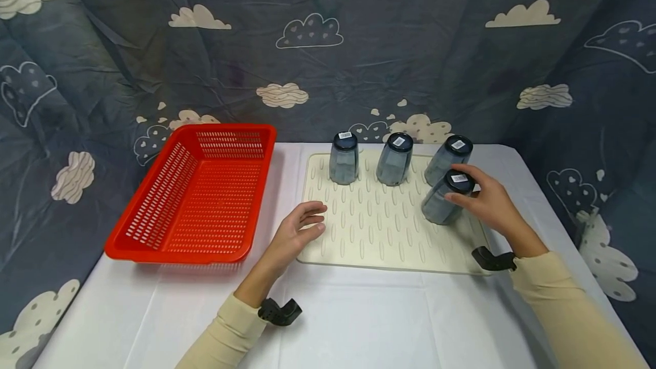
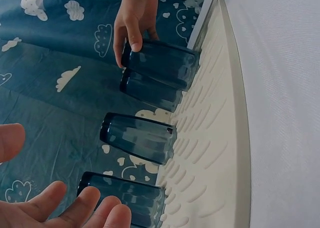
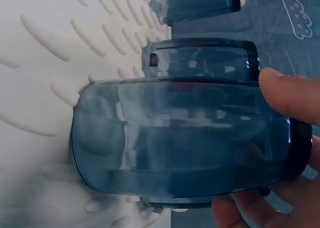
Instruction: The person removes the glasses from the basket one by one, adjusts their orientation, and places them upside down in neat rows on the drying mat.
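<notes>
Four would be several: blue-grey drinking glasses stand upside down on a cream ribbed drying mat (image 1: pixel 379 232), white stickers on their bases. My right hand (image 1: pixel 487 198) grips the nearest glass (image 3: pixel 190 138) round its base end, thumb on one side and fingers on the other. Its rim is down at the mat in the right wrist view. Just behind it stands another glass (image 1: pixel 445 158), partly overlapped. Farther left along the back are a middle glass (image 1: pixel 393 161) and a left glass (image 1: pixel 343 161). My left hand (image 1: pixel 297 229) hovers by the mat's left edge, fingers relaxed, holding nothing.
A red perforated plastic basket (image 1: pixel 241 249) sits on the left of the table, beside the mat. White cloth (image 1: pixel 359 318) covers the table. A dark cloud-patterned curtain (image 1: pixel 410 61) hangs close behind the table and along its sides.
</notes>
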A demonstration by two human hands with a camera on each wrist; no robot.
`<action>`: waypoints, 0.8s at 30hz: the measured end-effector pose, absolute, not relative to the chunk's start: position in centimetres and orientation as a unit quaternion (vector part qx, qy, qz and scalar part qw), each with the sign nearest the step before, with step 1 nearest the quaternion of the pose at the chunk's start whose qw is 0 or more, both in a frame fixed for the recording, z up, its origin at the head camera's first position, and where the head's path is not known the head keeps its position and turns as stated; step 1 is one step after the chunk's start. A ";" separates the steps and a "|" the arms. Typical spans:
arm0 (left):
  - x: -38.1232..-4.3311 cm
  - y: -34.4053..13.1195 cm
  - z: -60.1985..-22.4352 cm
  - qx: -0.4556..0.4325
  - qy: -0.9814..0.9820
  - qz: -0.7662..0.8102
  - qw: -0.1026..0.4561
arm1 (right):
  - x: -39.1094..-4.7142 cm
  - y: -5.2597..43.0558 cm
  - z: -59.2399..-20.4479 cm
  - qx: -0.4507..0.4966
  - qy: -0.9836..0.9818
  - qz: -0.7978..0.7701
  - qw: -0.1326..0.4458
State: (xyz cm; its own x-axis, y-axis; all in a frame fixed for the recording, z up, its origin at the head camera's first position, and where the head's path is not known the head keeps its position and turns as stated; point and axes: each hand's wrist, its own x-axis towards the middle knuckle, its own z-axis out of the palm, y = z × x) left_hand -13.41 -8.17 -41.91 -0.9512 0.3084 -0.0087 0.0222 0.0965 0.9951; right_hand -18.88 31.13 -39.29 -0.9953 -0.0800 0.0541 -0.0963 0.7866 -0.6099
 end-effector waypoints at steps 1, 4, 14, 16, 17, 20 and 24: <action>-13.4 -8.2 -41.9 0.111 0.732 0.663 0.109 | -18.9 31.1 -39.4 0.047 -0.945 0.325 0.012; -13.4 -8.2 -42.0 0.110 0.731 0.664 0.111 | -19.1 30.9 -39.6 0.050 -0.942 0.331 0.011; -13.6 -8.2 -41.9 0.112 0.733 0.661 0.116 | -19.2 31.0 -40.3 0.068 -0.936 0.345 0.036; -13.7 -8.2 -41.9 0.112 0.733 0.661 0.118 | -19.2 31.0 -40.5 0.069 -0.935 0.347 0.041; -13.7 -8.2 -41.8 0.112 0.735 0.659 0.117 | -19.2 31.0 -40.5 0.068 -0.934 0.347 0.042; -13.7 -8.2 -41.8 0.107 0.738 0.656 0.114 | -19.0 31.0 -40.7 0.069 -0.938 0.336 0.054; -13.6 -8.1 -41.6 0.097 0.750 0.646 0.104 | -18.4 30.6 -40.8 0.114 -0.929 0.304 0.177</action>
State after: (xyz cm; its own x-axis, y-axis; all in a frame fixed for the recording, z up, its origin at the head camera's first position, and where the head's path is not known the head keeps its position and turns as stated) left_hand -13.61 -8.12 -41.62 -0.9596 0.2796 -0.0301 0.0114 0.1459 0.9892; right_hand -18.42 30.64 -40.78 -0.9112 -0.1047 0.3984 -0.3199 0.7892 -0.5242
